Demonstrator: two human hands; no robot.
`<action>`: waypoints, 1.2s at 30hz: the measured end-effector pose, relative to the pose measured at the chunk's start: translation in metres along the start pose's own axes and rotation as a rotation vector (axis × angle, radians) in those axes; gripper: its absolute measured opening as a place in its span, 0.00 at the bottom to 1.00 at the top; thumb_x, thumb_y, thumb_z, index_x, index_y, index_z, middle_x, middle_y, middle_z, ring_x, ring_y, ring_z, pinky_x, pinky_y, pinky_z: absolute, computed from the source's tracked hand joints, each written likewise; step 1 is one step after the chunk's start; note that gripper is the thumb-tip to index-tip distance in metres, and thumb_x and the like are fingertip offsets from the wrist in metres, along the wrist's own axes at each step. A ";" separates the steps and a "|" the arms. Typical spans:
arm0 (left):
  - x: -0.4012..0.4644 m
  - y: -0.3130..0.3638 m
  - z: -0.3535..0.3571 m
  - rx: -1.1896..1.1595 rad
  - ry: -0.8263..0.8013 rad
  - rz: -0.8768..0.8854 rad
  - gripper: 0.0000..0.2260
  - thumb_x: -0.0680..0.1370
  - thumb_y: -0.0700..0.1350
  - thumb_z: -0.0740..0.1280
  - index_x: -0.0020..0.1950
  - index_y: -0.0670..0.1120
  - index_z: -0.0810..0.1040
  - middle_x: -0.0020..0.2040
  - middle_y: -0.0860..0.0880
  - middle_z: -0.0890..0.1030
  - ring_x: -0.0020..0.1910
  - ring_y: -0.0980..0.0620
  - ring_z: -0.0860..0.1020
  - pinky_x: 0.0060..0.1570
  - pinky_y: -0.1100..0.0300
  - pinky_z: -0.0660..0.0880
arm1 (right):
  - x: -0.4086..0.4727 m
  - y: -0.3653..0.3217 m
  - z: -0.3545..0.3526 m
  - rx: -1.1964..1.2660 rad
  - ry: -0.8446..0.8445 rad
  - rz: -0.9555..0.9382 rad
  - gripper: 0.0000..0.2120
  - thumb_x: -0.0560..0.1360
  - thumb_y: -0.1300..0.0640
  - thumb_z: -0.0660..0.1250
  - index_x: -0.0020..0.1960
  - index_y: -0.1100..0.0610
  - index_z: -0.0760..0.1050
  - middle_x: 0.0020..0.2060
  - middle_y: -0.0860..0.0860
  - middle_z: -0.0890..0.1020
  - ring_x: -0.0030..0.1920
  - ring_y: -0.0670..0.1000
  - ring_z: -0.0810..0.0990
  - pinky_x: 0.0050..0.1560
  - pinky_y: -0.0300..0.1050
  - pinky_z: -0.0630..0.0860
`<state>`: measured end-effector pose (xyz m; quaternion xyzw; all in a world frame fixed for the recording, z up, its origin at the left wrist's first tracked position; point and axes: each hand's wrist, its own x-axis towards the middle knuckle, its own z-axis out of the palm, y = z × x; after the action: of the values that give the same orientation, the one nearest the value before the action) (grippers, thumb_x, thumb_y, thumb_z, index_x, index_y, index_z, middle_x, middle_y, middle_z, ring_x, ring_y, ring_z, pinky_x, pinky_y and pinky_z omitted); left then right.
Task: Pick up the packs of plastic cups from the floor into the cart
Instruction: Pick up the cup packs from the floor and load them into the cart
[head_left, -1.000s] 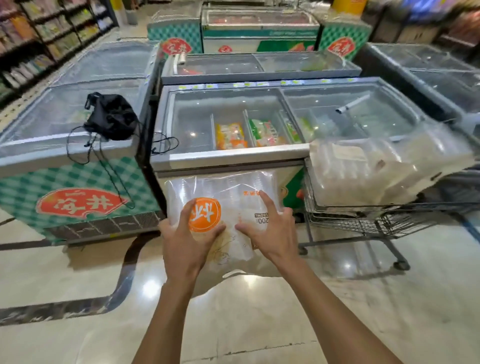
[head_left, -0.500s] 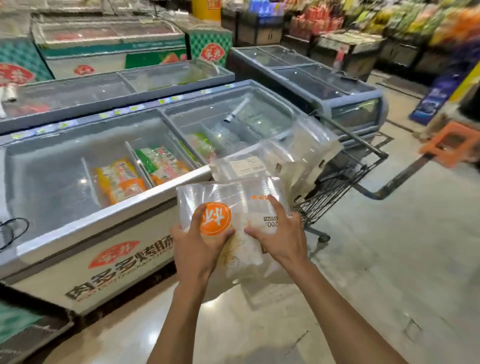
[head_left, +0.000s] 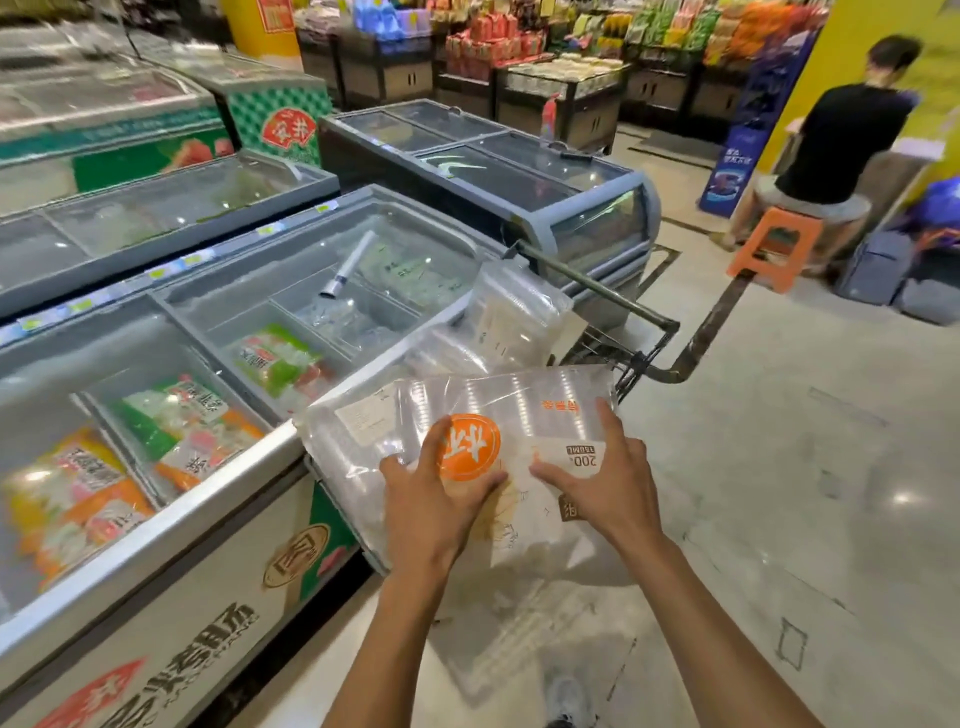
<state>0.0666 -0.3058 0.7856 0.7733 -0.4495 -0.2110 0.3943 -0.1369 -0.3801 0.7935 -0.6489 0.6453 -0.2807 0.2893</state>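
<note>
I hold a clear pack of plastic cups (head_left: 519, 400) with a round orange label in front of me, over the near end of the cart (head_left: 634, 358). My left hand (head_left: 436, 499) grips the pack's left part, thumb beside the orange label. My right hand (head_left: 602, 483) grips its right part near the "200" print. Other packs of cups (head_left: 514, 312) lie piled in the wire cart behind it. The held pack hides most of the cart's basket; only its handle bar and right end show.
A chest freezer (head_left: 171, 525) with a glass lid stands close on my left, a darker freezer (head_left: 519, 171) behind the cart. A person sits on an orange stool (head_left: 779, 249) at the far right with bags beside. Shiny tiled floor (head_left: 805, 493) stretches to my right.
I have carried the pack to the right along the freezer, up to the cart. The view swung right, bringing the darker freezer, the shelves and the seated person into sight. Both hands kept their grip.
</note>
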 end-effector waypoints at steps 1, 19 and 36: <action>0.012 0.008 0.014 -0.003 -0.010 -0.009 0.42 0.63 0.75 0.74 0.75 0.72 0.63 0.67 0.44 0.63 0.61 0.40 0.79 0.65 0.51 0.75 | 0.019 0.008 -0.004 0.020 -0.002 0.010 0.60 0.58 0.26 0.78 0.80 0.34 0.47 0.64 0.55 0.71 0.65 0.57 0.73 0.63 0.53 0.74; 0.181 0.040 0.146 -0.153 -0.220 -0.314 0.45 0.54 0.74 0.80 0.66 0.63 0.70 0.69 0.52 0.74 0.66 0.48 0.75 0.66 0.47 0.74 | 0.314 0.076 -0.064 0.055 -0.386 0.166 0.51 0.49 0.41 0.89 0.69 0.49 0.77 0.60 0.51 0.79 0.60 0.51 0.78 0.60 0.48 0.76; 0.288 0.050 0.190 -0.262 0.031 -0.559 0.31 0.71 0.67 0.75 0.68 0.52 0.76 0.64 0.54 0.76 0.58 0.52 0.75 0.55 0.54 0.71 | 0.453 0.041 -0.001 0.073 -0.615 -0.013 0.54 0.57 0.40 0.86 0.78 0.38 0.65 0.75 0.41 0.69 0.73 0.48 0.67 0.69 0.48 0.69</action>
<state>0.0574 -0.6482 0.7195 0.8125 -0.1824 -0.3557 0.4243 -0.1613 -0.8332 0.7597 -0.6966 0.5129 -0.0962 0.4924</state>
